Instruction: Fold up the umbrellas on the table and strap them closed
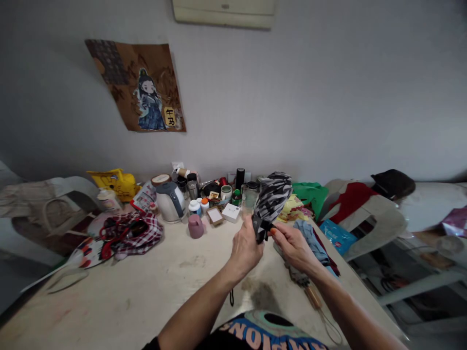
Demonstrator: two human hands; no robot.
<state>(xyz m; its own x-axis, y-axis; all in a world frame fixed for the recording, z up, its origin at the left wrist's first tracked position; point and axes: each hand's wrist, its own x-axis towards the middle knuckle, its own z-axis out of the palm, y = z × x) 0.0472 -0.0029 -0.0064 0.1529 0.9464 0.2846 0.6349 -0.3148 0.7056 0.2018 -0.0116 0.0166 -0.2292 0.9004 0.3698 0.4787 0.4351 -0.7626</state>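
Observation:
A folded umbrella [274,197] in a black, grey and white pattern is held up over the table, its gathered fabric bulging at the top. My left hand [247,247] is wrapped around its lower part. With thumb and fingers, my right hand [294,247] pinches a dark bit at the umbrella's side, which looks like its closing strap. A black wrist loop [231,297] hangs below my left hand. On the table under my right forearm lies a wooden handle [313,296] with a cord, partly covered by the arm.
At the back of the table [156,301] stand a kettle [170,201], a pink mug [196,226], a white box [231,212], bottles and jars. Left lies a checked cloth bag [146,236]. Folded blue cloth [310,238] lies right, near a chair [383,214] with a blue packet [337,236].

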